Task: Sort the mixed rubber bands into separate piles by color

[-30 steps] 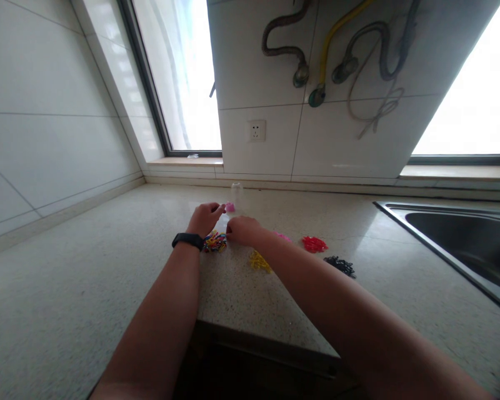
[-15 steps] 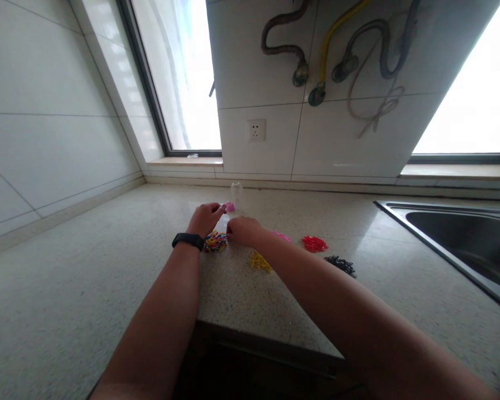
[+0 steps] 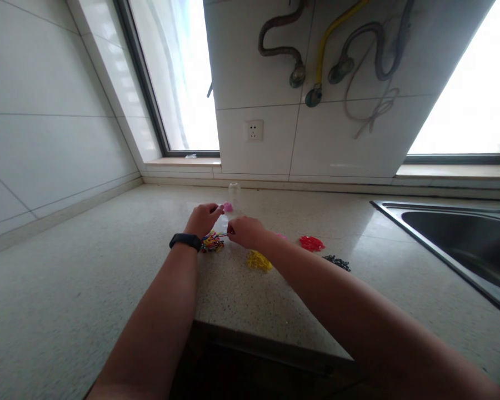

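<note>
Lying near right hand [image 3: 245,230]; multicoloured pile [image 3: 212,243].

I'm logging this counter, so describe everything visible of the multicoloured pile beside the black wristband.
The loose multicoloured pile of small, thin pieces mixes red, yellow and dark bits that look like plastic, jumbled at different angles. It lies on the pale speckled stone-look countertop, beside the black wristband in view. The bare right hand is near its far right side; contact between them is unclear. The individual pieces are too small to make out exactly.
</note>
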Demonstrator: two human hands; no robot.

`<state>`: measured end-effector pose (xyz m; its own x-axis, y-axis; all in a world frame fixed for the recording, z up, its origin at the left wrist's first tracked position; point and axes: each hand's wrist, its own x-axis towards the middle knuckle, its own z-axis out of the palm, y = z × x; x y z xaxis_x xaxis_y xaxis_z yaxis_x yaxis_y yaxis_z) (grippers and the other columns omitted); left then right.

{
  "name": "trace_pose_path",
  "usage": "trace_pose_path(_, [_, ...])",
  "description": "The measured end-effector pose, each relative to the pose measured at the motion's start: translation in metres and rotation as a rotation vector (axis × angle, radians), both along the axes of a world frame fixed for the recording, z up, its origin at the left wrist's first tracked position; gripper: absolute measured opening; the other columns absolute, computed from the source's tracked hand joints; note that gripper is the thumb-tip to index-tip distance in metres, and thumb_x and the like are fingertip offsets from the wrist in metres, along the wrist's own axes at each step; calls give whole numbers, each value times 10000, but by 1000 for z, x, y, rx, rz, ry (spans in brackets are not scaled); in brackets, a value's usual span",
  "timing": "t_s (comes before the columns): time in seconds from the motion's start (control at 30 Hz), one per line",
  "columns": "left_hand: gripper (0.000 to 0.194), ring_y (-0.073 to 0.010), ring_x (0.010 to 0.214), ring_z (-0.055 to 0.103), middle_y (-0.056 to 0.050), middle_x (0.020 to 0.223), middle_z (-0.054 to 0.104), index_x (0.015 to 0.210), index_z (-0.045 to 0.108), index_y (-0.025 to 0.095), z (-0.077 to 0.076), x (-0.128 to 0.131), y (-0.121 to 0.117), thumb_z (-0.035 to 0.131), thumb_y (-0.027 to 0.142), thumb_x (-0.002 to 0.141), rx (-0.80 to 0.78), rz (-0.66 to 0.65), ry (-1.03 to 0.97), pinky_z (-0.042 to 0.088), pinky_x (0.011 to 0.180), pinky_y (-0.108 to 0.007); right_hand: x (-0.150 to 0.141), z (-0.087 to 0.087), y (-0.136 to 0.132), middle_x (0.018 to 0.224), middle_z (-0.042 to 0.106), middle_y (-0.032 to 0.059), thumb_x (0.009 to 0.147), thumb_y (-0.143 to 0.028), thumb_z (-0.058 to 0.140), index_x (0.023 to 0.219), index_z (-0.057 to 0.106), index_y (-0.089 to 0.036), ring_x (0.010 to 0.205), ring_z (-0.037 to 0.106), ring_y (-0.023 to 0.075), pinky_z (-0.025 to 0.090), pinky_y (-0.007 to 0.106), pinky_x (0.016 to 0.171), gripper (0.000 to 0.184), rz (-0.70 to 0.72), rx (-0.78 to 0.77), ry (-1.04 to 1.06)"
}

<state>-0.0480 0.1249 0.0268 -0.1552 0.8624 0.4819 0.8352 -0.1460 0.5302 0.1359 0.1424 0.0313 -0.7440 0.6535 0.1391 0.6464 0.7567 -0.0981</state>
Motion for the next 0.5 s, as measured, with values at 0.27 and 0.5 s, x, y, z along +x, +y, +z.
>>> trace_pose_path(0.27, [486,-183,603,581,-44,610,671,850,784,170,-1,0,0,474,540,910,-9,2,4,352,568,-274,13,1,5,1042,755,78,903,-372,549,1035,739,-218,930,684,208,468,265,773,278,-35,-42,59])
trace_pose_path(0.5, [495,-174,589,558,-41,621,673,845,782,173,0,2,-1,469,551,912,-20,-18,15,347,560,-270,25,3,9,991,759,55,900,-346,572,1003,738,-217,866,674,172,431,243,718,235,-53,-39,138])
